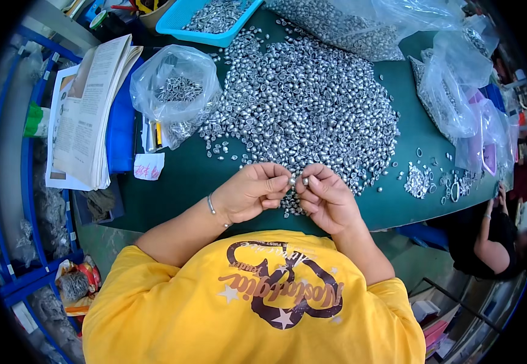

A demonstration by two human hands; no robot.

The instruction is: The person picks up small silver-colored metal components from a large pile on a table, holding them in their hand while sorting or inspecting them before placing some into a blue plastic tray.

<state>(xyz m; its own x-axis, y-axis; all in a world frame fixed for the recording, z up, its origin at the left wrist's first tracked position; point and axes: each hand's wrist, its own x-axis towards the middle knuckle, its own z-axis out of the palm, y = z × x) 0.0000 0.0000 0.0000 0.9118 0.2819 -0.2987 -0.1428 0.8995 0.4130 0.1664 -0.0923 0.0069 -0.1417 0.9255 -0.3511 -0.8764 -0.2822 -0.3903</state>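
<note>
A wide heap of small silver metal pieces [312, 103], rounded and cup-like, spreads over the dark green table [178, 188]. At the heap's near edge my left hand [257, 191], with a bracelet on its wrist, pinches one small silver metal piece [292, 181] between thumb and fingertips. Close beside it, my right hand [326, 197] is closed with a second small silver piece [305, 181] at its fingertips. A narrow gap separates the two pieces. The curled fingers hide parts of both.
Beyond the heap stand a blue tray [165, 27] and a big clear bag [348, 36] of similar pieces. An opened plastic bag [175, 67] and papers [84, 115] lie left. Flat silver parts [418, 182] lie right, near another person's arm [488, 242].
</note>
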